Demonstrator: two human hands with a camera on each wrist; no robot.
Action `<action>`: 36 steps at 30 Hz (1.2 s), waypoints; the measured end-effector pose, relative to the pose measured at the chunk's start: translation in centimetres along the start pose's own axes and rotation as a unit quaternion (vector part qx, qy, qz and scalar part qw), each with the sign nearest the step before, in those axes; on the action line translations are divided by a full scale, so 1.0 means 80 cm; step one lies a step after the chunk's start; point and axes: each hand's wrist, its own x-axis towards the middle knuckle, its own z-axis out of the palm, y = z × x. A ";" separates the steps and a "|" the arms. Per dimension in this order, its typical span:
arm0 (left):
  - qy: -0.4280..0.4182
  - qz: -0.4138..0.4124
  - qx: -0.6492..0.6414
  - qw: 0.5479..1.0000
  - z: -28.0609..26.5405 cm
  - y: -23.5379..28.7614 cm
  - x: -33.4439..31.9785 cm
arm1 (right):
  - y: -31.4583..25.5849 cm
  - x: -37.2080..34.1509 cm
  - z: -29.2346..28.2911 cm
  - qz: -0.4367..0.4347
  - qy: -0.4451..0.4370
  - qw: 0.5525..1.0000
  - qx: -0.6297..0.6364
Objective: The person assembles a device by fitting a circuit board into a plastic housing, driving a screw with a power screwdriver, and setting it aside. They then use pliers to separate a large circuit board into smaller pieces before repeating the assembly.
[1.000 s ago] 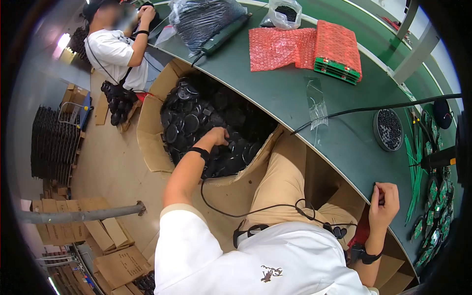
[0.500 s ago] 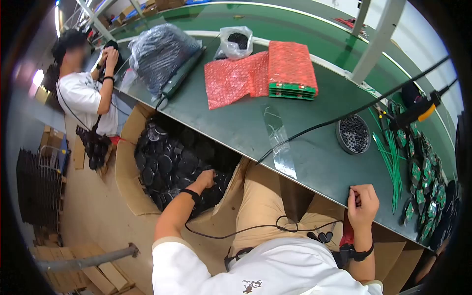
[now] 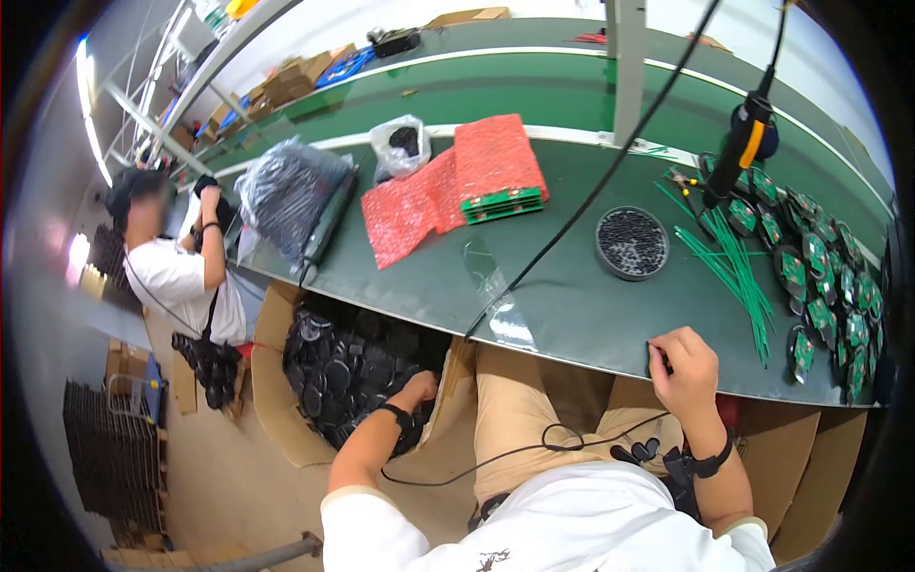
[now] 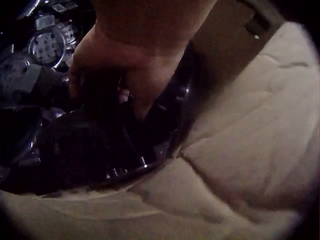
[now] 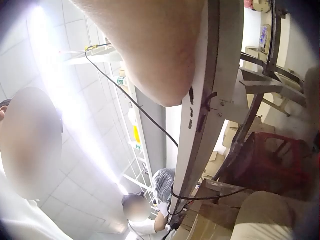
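Observation:
My left hand (image 3: 419, 386) reaches down into a cardboard box (image 3: 270, 381) heaped with round black plastic parts (image 3: 329, 381). In the left wrist view the left hand (image 4: 132, 67) bends into the parts beside the box wall, thumb and fingers apart over a dark round piece. Shadow hides the fingertips, and I cannot tell if they grip a part. My right hand (image 3: 686, 367) rests at the front edge of the green table (image 3: 572, 315), fingers loosely curled with nothing visible in them. Only part of the right hand (image 5: 160, 65) shows in the right wrist view.
On the table are red bubble wrap (image 3: 410, 214), wrapped green boards (image 3: 500, 205), a round tin of small black pieces (image 3: 632, 243), green ties (image 3: 734, 276) and several circuit-board assemblies (image 3: 820, 267). An electric screwdriver (image 3: 743, 148) hangs above. Another person (image 3: 181, 276) sits at left.
The head view has tilted up, showing more of the far bench. My left hand has shifted toward the box's right side, while my right hand stays at the table edge.

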 end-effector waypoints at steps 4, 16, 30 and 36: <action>0.034 -0.066 0.080 0.994 -0.085 0.028 -0.077 | 0.000 0.001 -0.005 -0.012 0.006 1.000 -0.006; 0.365 0.159 -0.520 0.756 -0.264 0.123 -0.370 | -0.002 0.003 -0.005 -0.023 0.007 1.000 0.007; 0.695 0.058 -0.113 0.708 -0.329 0.143 -0.133 | 0.000 -0.004 -0.011 -0.038 0.002 0.999 0.020; 0.691 -0.053 -0.126 0.710 -0.319 0.128 -0.179 | 0.002 -0.004 -0.008 -0.027 -0.025 0.999 0.025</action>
